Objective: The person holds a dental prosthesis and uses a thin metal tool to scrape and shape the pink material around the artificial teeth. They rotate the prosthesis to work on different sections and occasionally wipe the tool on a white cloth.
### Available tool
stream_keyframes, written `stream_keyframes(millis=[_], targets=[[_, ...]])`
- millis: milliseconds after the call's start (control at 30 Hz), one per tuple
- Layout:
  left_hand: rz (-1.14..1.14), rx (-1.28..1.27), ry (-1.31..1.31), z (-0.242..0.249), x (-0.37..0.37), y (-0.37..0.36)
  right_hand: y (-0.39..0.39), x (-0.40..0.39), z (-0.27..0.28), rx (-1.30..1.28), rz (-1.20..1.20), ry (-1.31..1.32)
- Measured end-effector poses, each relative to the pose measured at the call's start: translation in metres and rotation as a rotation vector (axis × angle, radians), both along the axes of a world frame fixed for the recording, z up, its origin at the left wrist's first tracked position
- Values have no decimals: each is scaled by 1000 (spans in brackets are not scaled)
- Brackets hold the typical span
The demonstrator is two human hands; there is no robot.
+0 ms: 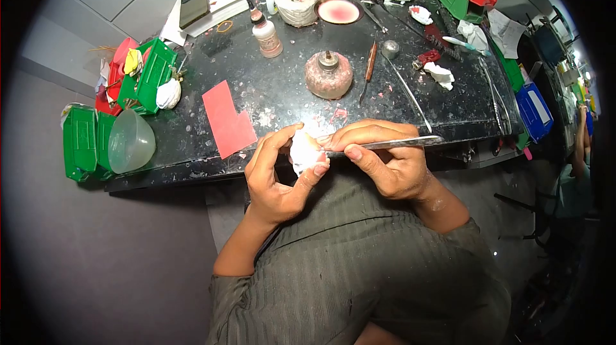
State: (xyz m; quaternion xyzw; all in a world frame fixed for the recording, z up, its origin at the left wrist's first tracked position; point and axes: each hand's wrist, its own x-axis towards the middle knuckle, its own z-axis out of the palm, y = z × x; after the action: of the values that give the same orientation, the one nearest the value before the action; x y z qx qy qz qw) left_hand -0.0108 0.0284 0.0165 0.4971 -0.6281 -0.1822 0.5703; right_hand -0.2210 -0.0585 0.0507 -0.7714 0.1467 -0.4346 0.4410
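My left hand (276, 175) is closed around a small white piece (304, 152) that looks like a plaster dental cast, with some pink on its lower right side. Strong light washes out much of its surface. My right hand (388, 162) grips a slim metal wax knife (404, 142), its broad end pointing right and its other end at the cast, partly hidden by my fingers. Both hands are in front of the bench's near edge. Beyond them lie pink scraps (340, 114), and a pink wax sheet (226, 120) rests to the left.
On the black bench (192, 108) stand a glass spirit burner (328, 75) and a bottle with a brush (267, 37). A wooden-handled tool (371, 63) and a long metal tool (407, 85) lie to their right. Green bins (151, 75) and a translucent bowl (132, 142) are at left.
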Motion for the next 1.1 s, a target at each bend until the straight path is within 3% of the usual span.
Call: stream_keyframes(millis=[133,300,533,633,800,933,1100], targets=[[-7,37,38,0,-1,3,0,0,-3,31,5,-18],[-179,199,353,5,-4,5,-2,-1,-1,33,25,-29],[-433,318,534,5,10,3,-3,-4,1,79,80,-26],[-419,318,520,4,7,2,-4,-4,-3,157,52,-125],[-201,141,151,1,-2,-1,-2,1,-2,1,14,-62],[-213,211,102,11,6,1,-2,1,-1,26,-12,-63],[-149,103,-117,11,7,-2,6,3,4,-14,-17,-14]])
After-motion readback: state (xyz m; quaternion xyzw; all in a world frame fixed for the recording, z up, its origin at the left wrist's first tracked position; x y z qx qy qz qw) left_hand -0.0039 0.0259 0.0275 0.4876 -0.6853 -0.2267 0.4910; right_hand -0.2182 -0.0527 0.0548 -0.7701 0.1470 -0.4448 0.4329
